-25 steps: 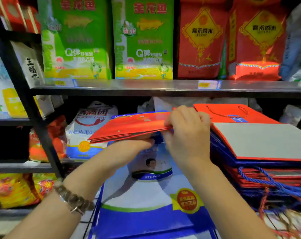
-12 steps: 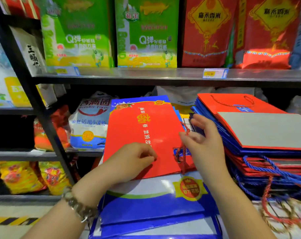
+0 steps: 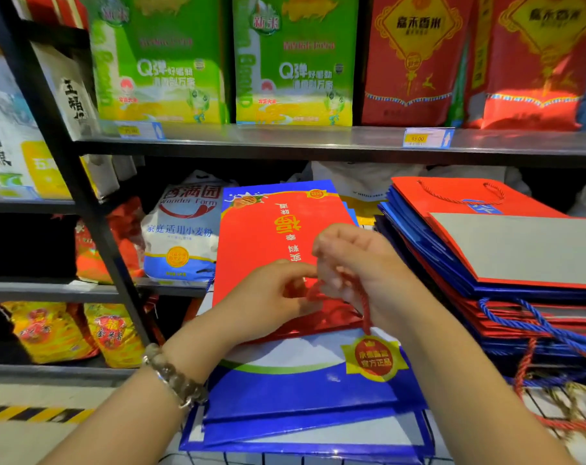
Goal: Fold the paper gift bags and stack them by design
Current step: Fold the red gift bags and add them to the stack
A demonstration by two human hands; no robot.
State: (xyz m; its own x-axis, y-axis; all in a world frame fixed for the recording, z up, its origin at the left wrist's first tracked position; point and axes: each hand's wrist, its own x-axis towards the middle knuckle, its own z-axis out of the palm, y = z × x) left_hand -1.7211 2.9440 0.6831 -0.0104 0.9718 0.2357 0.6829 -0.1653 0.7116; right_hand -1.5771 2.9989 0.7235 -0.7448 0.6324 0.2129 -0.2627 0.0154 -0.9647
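A flat red gift bag with gold lettering lies on a pile of blue-and-white gift bags in front of me. My left hand and my right hand meet over the red bag's near edge, and both pinch its red cord handle, which hangs down past my right palm. To the right stands a tall stack of folded red and blue bags with a grey-backed red bag on top. The fingertips are blurred.
A metal shelf runs just above the bags, loaded with green and red rice packs. A black upright post stands to the left, with flour and snack bags behind it. Loose blue and red cords dangle from the right stack.
The red bag, held up edge-on a second ago, now lies flat on the blue pile. My hands have come together over its near edge and taken up the red cord.
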